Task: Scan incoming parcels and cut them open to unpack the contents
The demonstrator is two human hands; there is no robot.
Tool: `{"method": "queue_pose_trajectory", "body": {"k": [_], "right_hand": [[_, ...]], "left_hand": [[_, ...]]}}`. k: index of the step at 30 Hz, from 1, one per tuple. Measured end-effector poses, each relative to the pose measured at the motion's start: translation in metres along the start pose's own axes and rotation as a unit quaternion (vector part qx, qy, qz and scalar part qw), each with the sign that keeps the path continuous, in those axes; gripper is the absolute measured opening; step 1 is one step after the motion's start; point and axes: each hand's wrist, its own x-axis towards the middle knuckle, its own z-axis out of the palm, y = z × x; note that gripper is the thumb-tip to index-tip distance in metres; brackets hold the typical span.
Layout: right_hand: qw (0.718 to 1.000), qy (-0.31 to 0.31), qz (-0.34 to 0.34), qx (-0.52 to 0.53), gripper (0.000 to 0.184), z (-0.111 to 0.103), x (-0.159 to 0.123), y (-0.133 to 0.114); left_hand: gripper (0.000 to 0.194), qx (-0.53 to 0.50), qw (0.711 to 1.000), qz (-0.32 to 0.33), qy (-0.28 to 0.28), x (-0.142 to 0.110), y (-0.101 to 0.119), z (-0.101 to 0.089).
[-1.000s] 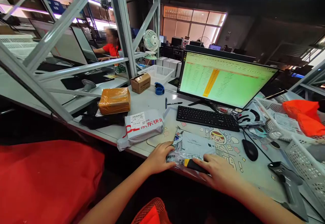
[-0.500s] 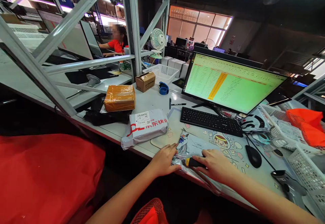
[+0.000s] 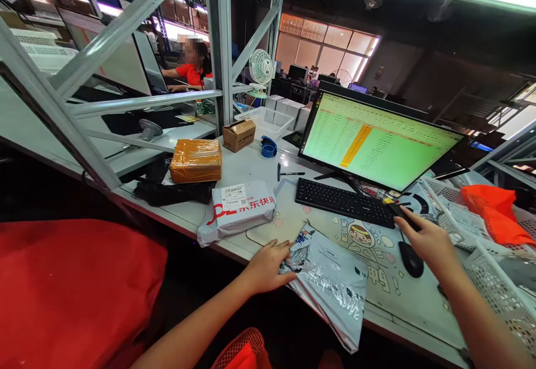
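A grey-white plastic mailing bag (image 3: 330, 279) lies at the desk's front edge, its lower corner hanging over. My left hand (image 3: 270, 266) grips its left end, thumb below and fingers on top. Clear of the bag, my right hand (image 3: 429, 240) is closed round a utility knife (image 3: 404, 214) with a black handle and yellow tip. The knife is held above the right end of the black keyboard (image 3: 343, 201) and the mouse (image 3: 411, 259). Left of the bag sits a wrapped white parcel with red print (image 3: 240, 211).
A brown taped box (image 3: 196, 161), a small carton (image 3: 238, 135) and a blue tape roll (image 3: 268, 147) stand at the left. The monitor (image 3: 377, 140) is behind the keyboard. White baskets (image 3: 498, 285) line the right side. Another person (image 3: 192, 73) sits beyond the metal frame.
My right hand has moved right and up with the utility knife, away from the mailing bag, exposing more of the bag. My left hand has stayed at the bag's left end.
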Motion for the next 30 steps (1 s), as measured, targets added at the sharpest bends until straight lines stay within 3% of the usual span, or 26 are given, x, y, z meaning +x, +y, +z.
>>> {"method": "queue_pose_trajectory", "body": {"k": [2, 4, 7, 9, 11, 12, 14, 17, 21, 24, 28, 30], "right_hand": [[0.998, -0.051, 0.033, -0.024, 0.069, 0.01, -0.021, 0.037], [0.99, -0.108, 0.075, -0.049, 0.075, 0.032, -0.052, 0.066], [0.985, -0.119, 0.106, -0.061, 0.079, 0.065, -0.097, 0.079], [0.996, -0.05, 0.067, -0.035, 0.073, 0.071, -0.118, 0.057], [0.998, 0.009, -0.03, 0.048, 0.058, 0.061, -0.135, 0.011], [0.989, 0.0, -0.099, 0.113, 0.047, 0.052, -0.143, -0.017], [0.944, -0.085, -0.271, 0.17, 0.037, 0.031, -0.156, -0.073], [0.899, -0.099, -0.379, 0.197, 0.043, 0.011, -0.169, -0.129], [0.884, -0.081, -0.403, 0.221, 0.03, 0.01, -0.173, -0.144], [0.878, -0.095, -0.399, 0.247, 0.036, 0.013, -0.171, -0.144], [0.837, -0.094, -0.452, 0.294, 0.016, 0.007, -0.173, -0.144], [0.816, -0.086, -0.483, 0.305, 0.022, 0.0, -0.178, -0.139]], "left_hand": [[0.037, -0.001, 1.0, 0.001, 0.02, 0.001, -0.001, 0.0], [0.029, 0.002, 0.999, 0.03, 0.045, 0.005, -0.002, 0.0], [0.022, -0.016, 0.993, 0.102, 0.064, 0.012, 0.003, -0.002], [0.026, -0.047, 0.987, 0.136, 0.066, 0.019, 0.014, -0.006], [0.03, -0.082, 0.983, 0.15, 0.07, 0.025, 0.031, -0.009], [0.032, -0.098, 0.981, 0.153, 0.074, 0.027, 0.041, -0.01], [0.036, -0.127, 0.976, 0.155, 0.083, 0.03, 0.06, -0.011], [0.038, -0.177, 0.968, 0.147, 0.101, 0.026, 0.08, -0.009], [0.037, -0.222, 0.958, 0.12, 0.134, 0.015, 0.088, -0.007], [0.036, -0.206, 0.961, 0.121, 0.137, 0.008, 0.091, -0.009], [0.03, -0.094, 0.964, 0.243, 0.059, -0.001, 0.096, -0.017], [0.026, -0.046, 0.951, 0.304, 0.016, -0.008, 0.097, -0.027]]}}
